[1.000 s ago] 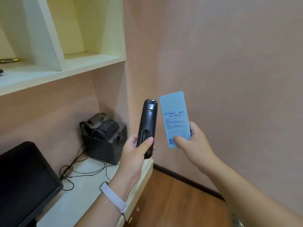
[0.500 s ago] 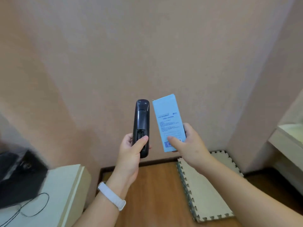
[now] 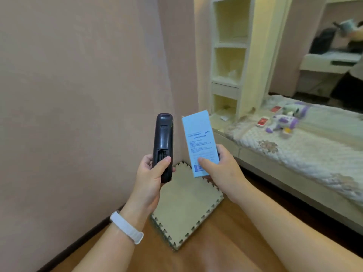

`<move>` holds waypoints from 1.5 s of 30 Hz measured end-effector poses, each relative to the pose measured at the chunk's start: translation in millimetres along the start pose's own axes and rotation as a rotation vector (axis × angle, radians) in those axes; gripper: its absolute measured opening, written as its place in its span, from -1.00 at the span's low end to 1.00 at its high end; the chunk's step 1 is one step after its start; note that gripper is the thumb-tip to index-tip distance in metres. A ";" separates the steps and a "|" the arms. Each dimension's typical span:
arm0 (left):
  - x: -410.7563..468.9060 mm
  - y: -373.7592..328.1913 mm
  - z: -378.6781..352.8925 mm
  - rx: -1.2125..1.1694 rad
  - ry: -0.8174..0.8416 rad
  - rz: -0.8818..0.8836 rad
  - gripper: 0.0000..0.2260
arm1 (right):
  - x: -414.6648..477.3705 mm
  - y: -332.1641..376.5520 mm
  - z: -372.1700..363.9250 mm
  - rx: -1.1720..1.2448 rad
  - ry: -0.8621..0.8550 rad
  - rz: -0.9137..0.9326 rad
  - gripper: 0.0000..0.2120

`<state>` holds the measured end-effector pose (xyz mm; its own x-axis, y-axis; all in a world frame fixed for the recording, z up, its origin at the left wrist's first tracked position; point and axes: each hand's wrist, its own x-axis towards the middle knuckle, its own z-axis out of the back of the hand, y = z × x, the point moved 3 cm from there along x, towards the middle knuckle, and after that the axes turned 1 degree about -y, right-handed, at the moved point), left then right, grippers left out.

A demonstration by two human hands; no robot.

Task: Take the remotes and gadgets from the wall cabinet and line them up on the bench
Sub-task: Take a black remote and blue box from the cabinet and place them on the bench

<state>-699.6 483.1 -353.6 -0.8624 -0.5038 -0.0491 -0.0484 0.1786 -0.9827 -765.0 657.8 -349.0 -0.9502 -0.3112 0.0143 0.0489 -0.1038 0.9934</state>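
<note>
My left hand [image 3: 150,174] grips a black remote [image 3: 163,138] upright, its back side facing me with the battery slot uncovered under my thumb. Beside it my right hand [image 3: 220,169] holds a light blue box [image 3: 200,142] with printed text, also upright, thumb across its lower front. Both are held in front of a pink wall, above the floor. A bench [image 3: 294,173] with a quilted cream cover runs along the right side; on it lie two small red-and-white gadgets [image 3: 262,121] and plush toys [image 3: 282,122].
A cream shelf unit [image 3: 229,61] with open compartments stands at the bench's far end. A foam puzzle mat [image 3: 186,205] lies on the wooden floor in the corner below my hands. A desk with dark items shows at the far right [image 3: 330,59].
The view has swung right: the wall cabinet, desk and black device have left the view, and the bench and shelf unit have come in. Both hands still hold the remote and the box.
</note>
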 end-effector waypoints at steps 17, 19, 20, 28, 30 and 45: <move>96.9 89.7 -211.1 0.002 0.486 0.232 -0.81 | 31.0 -69.7 183.6 -0.009 -0.566 -0.207 -0.77; 117.3 97.2 -229.4 -0.020 0.529 0.278 -0.83 | 48.6 -73.5 192.1 -0.023 -0.614 -0.235 -0.77; 128.3 100.3 -237.5 -0.033 0.544 0.294 -0.84 | 58.4 -74.4 195.2 -0.038 -0.629 -0.251 -0.77; 211.0 127.8 -297.9 -0.080 0.706 0.407 -0.75 | 121.2 -72.3 221.7 -0.131 -0.768 -0.305 -0.79; 221.4 134.9 -316.6 -0.071 0.764 0.425 -0.74 | 129.4 -76.0 231.9 -0.130 -0.826 -0.323 -0.80; 259.0 197.7 -462.7 0.103 0.832 0.441 -0.77 | 186.7 -149.6 356.4 0.014 -0.941 -0.422 -0.80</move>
<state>-1165.7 778.9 -478.0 -0.8768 0.3626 -0.3158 0.3780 0.1139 -0.9188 -1059.4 951.9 -454.4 -0.7455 0.6144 -0.2582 -0.3423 -0.0205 0.9394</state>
